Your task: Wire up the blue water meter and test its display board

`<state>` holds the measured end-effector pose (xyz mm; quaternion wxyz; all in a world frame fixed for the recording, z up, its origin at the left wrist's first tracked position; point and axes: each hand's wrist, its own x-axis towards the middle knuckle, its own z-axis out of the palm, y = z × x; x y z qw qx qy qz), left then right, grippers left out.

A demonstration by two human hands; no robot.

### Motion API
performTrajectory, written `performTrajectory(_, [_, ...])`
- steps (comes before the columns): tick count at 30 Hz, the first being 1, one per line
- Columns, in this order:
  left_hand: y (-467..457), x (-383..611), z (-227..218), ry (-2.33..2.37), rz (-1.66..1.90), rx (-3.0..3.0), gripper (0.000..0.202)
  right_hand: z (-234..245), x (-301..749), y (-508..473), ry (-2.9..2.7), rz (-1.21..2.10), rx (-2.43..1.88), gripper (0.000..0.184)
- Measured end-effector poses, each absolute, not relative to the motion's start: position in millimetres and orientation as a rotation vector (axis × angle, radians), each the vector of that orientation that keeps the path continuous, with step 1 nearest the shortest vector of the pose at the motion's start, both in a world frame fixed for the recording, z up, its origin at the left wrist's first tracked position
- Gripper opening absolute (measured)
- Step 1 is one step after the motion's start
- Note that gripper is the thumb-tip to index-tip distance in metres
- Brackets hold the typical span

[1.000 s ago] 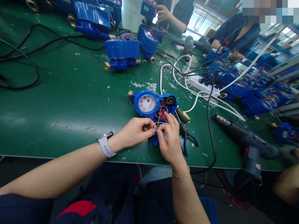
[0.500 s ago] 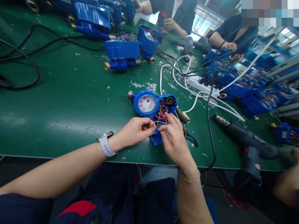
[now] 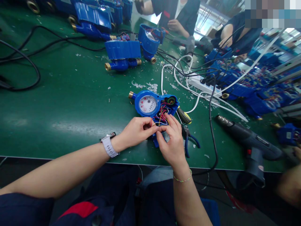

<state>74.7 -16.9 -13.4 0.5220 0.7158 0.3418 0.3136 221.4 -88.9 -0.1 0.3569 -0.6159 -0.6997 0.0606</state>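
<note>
A blue water meter [image 3: 150, 105] with a white dial and a brass end lies on the green table [image 3: 70, 103] near its front edge. Its side compartment stands uncovered, with thin coloured wires [image 3: 162, 116] spilling out. My left hand [image 3: 136, 130], a white watch on its wrist, pinches these wires from the left. My right hand [image 3: 171, 139] pinches them from the right, fingertips meeting those of the left hand just below the compartment. Both hands cover the meter's near end.
Blue-handled pliers [image 3: 190, 139] and a yellow-black screwdriver [image 3: 183, 116] lie right of my hands. A grey heat gun [image 3: 244, 138] lies farther right. More blue meters [image 3: 123, 55], black and white cables [image 3: 188, 78] and white scraps cover the far side, where other people work.
My right hand has drawn back towards the wires and closed in against the left hand. My left hand has shifted slightly right. The meter has not moved.
</note>
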Motion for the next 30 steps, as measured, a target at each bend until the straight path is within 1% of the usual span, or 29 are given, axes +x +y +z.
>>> performTrajectory(9, [-13, 76, -15, 0.799, 0.698, 1.585, 0.025, -2, 223, -89, -1.796, 0.089, -1.568, 0.009])
performTrajectory(12, [-13, 76, -16, 0.793, 0.678, 1.553, 0.026, -2, 225, -92, -1.766, 0.117, -1.562, 0.009])
performTrajectory(15, [-14, 76, -15, 0.803, 0.698, 1.583, 0.027, -3, 228, -97, -1.625, 0.195, -1.53, 0.012])
performTrajectory(18, [-17, 75, -14, 0.861, 0.707, 1.696, 0.024, -8, 235, -103, -1.394, 0.237, -1.487, 0.018])
performTrajectory(19, [-17, 75, -13, 0.886, 0.696, 1.757, 0.024, -10, 237, -105, -1.323, 0.248, -1.471, 0.018])
performTrajectory(22, [-18, 74, -14, 0.926, 0.63, 1.91, 0.026, -19, 242, -108, -1.19, 0.336, -1.441, 0.004])
performTrajectory(23, [-17, 74, -15, 0.92, 0.612, 1.92, 0.025, -23, 243, -109, -1.192, 0.381, -1.446, 0.004])
performTrajectory(28, [-11, 73, -17, 0.808, 0.606, 1.776, 0.025, -38, 238, -108, -1.239, 0.548, -1.518, 0.019])
performTrajectory(30, [-9, 73, -16, 0.798, 0.616, 1.764, 0.03, -42, 235, -107, -1.179, 0.579, -1.514, 0.022])
